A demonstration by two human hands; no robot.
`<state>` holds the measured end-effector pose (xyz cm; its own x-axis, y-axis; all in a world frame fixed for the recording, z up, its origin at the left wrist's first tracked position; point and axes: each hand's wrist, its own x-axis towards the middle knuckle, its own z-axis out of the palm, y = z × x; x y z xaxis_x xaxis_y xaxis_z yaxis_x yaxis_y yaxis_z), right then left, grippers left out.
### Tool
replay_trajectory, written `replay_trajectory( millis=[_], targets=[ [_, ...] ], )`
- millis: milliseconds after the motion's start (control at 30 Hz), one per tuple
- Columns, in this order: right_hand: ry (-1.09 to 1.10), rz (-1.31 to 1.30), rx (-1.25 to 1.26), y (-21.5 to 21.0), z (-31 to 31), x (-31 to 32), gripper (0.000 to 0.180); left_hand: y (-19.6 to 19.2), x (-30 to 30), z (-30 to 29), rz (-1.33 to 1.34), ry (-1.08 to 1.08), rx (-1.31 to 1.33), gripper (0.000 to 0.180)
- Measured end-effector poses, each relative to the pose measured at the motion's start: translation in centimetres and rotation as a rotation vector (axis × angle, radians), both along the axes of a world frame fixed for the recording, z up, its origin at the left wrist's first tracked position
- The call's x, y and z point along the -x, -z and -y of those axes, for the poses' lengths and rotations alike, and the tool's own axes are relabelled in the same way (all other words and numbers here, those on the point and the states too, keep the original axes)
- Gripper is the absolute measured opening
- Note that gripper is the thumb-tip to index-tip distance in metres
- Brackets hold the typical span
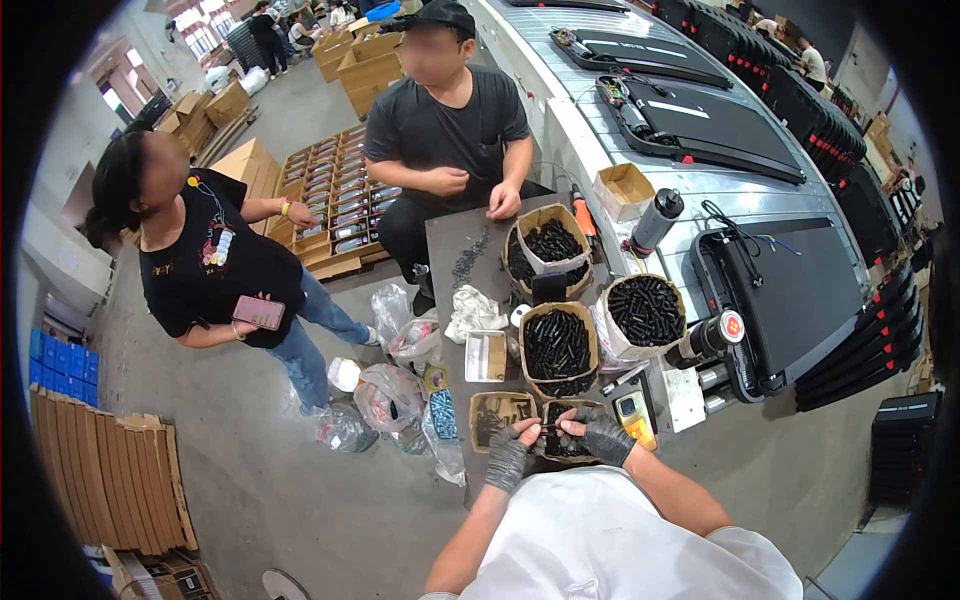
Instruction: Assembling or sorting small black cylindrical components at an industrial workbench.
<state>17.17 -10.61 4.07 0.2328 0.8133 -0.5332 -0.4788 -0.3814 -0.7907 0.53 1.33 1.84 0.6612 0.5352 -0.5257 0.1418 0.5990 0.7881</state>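
Above the near edge of the grey table [450, 250], my left hand [510, 455] and my right hand [596, 435] face each other, both in dark grey fingerless gloves. Fingertips of both are pinched on a small, thin dark piece [547, 426] that spans the gap between them; its exact kind is too small to make out. Below them is a cardboard box of small black parts [566, 452], partly hidden by my hands. Beside my left hand stands a shallow open box [477, 425] with a few small pieces. Farther in is a box of short black cylindrical parts [560, 345].
More filled boxes [640, 310] stand at right, near a dark bottle [657, 222] and a phone [633, 415]. A white cloth [478, 312] and small white box [485, 356] lie left. A seated co-worker [450, 130] and a standing person [220, 250] are across and left.
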Motion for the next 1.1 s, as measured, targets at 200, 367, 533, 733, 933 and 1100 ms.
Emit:
replay_trajectory(
  millis=[200, 367, 533, 733, 933, 1100],
  targets=[
    [0.002, 0.031, -0.019, -0.7, -0.9, 0.3, 0.021, 0.4, -0.1, 0.0, -0.024, 0.002, -0.027, 0.025],
    [0.069, 0.021, -0.013, -1.6, -1.5, 0.3, 0.021, -0.8, -0.3, -0.2, -0.023, 0.065, -0.002, 0.027],
    [0.069, 0.123, 0.015, -2.0, -1.7, 0.3, 0.019, 0.6, -0.2, 0.0, -0.008, 0.080, -0.027, 0.029],
    [-0.011, 0.481, -0.031, -1.3, -1.4, 0.8, 0.019, 1.2, -0.6, 0.2, 0.068, 0.015, 0.153, 0.026],
    [0.037, 0.356, -0.068, -2.0, -1.6, 1.3, 0.023, 1.8, -0.6, 0.3, 0.127, -0.059, 0.294, 0.023],
    [0.072, 0.197, -0.035, -2.7, -1.6, 0.7, 0.023, 2.3, -0.3, -0.3, 0.118, -0.045, 0.281, 0.021]
  ],
)
